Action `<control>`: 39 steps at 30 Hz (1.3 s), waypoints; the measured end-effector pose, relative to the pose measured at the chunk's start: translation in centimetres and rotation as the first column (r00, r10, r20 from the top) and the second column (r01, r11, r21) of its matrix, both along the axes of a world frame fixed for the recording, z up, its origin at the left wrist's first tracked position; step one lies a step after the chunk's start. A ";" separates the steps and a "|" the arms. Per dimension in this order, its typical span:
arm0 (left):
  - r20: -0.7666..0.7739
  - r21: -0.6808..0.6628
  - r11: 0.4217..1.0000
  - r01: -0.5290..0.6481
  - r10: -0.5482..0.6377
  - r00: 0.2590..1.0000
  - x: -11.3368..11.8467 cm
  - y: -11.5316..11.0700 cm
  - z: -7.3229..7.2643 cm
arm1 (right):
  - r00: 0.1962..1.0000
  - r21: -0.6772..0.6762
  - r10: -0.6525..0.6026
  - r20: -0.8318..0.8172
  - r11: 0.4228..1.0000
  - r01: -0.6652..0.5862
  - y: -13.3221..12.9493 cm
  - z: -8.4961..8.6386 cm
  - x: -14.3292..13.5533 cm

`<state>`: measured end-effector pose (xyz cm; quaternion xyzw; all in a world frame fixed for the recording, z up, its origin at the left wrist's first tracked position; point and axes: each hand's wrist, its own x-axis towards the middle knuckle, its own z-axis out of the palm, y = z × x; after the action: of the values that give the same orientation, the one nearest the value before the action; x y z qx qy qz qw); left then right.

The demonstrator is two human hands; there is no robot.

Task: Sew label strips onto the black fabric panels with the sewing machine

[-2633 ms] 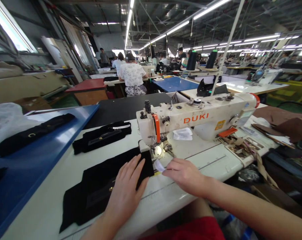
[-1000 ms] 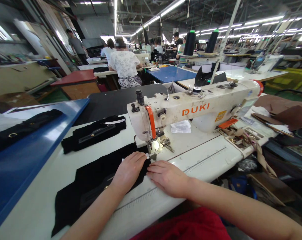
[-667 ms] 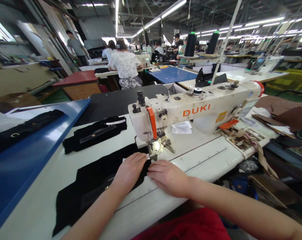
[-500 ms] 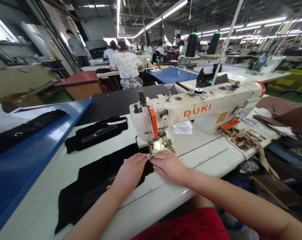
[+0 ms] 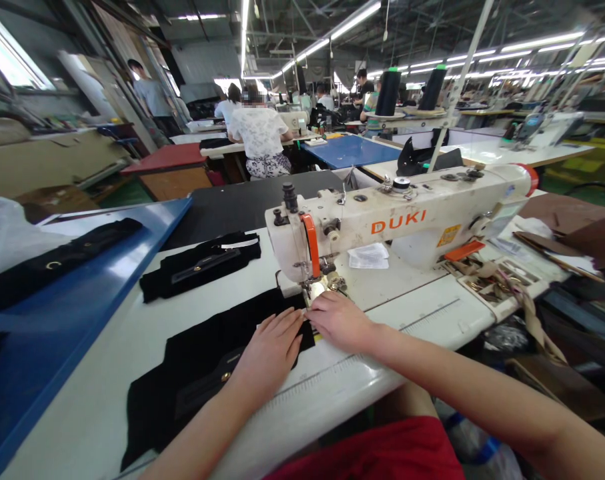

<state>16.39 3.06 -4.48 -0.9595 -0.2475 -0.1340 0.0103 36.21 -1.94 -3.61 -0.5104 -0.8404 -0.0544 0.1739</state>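
A black fabric piece (image 5: 207, 337) lies on the white sewing table, its right end at the needle area of the sewing machine (image 5: 399, 223). My left hand (image 5: 271, 353) rests flat on this fabric, fingers stretched out and thumb slightly apart. Close by, my right hand (image 5: 341, 321) has its fingers bent together at the fabric's right edge, just in front of the presser foot; its thumb is hidden. A small white bit shows between the fingertips of both hands, too small to name. Beside my left wrist the fabric carries a dark strip with a gold-coloured stud (image 5: 225, 377).
Another black piece (image 5: 202, 265) lies farther back on the table. A blue table (image 5: 107, 267) at left bears black fabric with a ring. Right of the machine are a parts tray (image 5: 502, 280) and brown sheets (image 5: 582, 230). Other people work behind.
My right hand's fingers have drawn in more bent near the presser foot. The left fingers have spread a little. The whole view has shifted slightly.
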 end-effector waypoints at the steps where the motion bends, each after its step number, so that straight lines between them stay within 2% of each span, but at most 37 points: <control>1: -0.005 -0.001 1.000 -0.001 0.001 1.000 0.2 -0.1 0.0 | 1.000 -0.002 0.003 -0.005 1.000 -0.003 0.0 0.0 0.2; 12: -0.026 0.003 1.000 -0.022 0.023 0.999 2.0 1.6 0.0 | 0.999 0.017 -0.033 -0.023 0.999 0.033 1.3 -0.1 1.5; 39: -0.021 -0.006 1.000 0.009 -0.009 1.000 2.6 2.6 0.2 | 0.995 0.000 -0.095 -0.018 0.995 0.095 1.4 -0.2 1.4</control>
<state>18.97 5.63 -4.27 -0.9620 -0.2435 -0.1231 0.0097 37.59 -0.56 -3.78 -0.5501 -0.8136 -0.0585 0.1787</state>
